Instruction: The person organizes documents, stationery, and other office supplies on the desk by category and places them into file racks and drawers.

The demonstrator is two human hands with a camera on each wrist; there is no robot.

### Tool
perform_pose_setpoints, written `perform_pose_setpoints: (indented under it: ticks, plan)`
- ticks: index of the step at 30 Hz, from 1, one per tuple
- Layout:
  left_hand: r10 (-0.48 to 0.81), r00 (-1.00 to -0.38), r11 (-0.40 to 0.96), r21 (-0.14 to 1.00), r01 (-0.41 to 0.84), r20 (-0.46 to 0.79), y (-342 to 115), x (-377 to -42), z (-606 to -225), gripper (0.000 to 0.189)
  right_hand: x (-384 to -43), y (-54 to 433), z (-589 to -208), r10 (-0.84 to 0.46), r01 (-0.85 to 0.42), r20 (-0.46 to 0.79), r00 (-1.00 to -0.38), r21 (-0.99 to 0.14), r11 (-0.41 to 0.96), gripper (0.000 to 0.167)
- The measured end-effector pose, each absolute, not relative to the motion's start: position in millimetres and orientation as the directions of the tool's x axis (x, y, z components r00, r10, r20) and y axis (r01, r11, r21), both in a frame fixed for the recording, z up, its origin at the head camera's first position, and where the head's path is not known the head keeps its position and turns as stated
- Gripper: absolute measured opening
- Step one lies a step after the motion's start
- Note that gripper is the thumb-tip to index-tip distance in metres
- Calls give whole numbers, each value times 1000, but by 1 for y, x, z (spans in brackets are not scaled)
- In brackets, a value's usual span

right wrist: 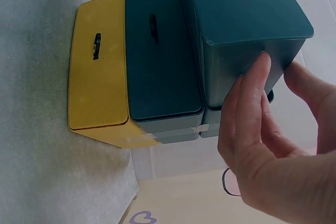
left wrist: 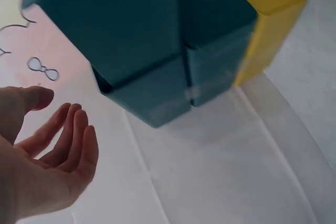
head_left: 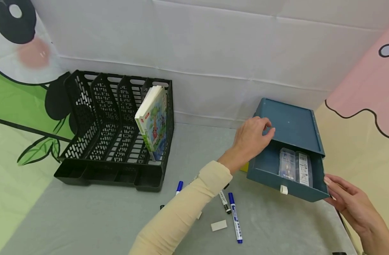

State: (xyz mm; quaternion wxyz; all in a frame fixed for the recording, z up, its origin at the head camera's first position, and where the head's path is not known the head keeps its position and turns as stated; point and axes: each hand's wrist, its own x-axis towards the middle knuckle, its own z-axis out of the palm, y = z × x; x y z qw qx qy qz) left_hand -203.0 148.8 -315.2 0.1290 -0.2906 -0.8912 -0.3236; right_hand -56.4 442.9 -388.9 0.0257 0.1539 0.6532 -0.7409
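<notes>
A teal drawer unit point(head_left: 291, 122) stands at the right with its top drawer point(head_left: 264, 163) pulled out. Two clear plastic boxes, one with a white label point(head_left: 304, 169), lie inside; the other box point(head_left: 287, 163) is to its left. My left hand point(head_left: 253, 138) hovers over the drawer's left rim, fingers loosely bent and holding nothing; the left wrist view shows the same empty hand point(left wrist: 52, 156) beside the unit. At the drawer's front right corner, my right hand point(head_left: 354, 203) touches the side wall with fairly straight fingers point(right wrist: 254, 93), thumb near the rim.
Below the top drawer are a teal drawer point(right wrist: 163, 61) and a yellow drawer point(right wrist: 102, 72). A black file rack point(head_left: 111, 173) holds an upright book point(head_left: 156, 122) at the left. Several markers, such as a blue one point(head_left: 235, 219), and a white eraser point(head_left: 218, 225) lie in front.
</notes>
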Motion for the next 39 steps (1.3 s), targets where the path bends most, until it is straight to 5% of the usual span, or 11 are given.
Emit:
perform_pose_setpoints:
  ticks: [23,32,39]
  plan:
    - [782,-542,473,272,838,309,154,-242,-341,33,-50,428,-386,283,186,-184,-941,-982,-18,17]
    - [811,-502,457,211,864,302,157,-245,-340,32,-35,412,-376,484,153,-48,-874,-972,180,35]
    - [799,-511,451,247,858,317,155,-246,-341,32,-15,384,-359,555,105,21,-831,-975,195,25]
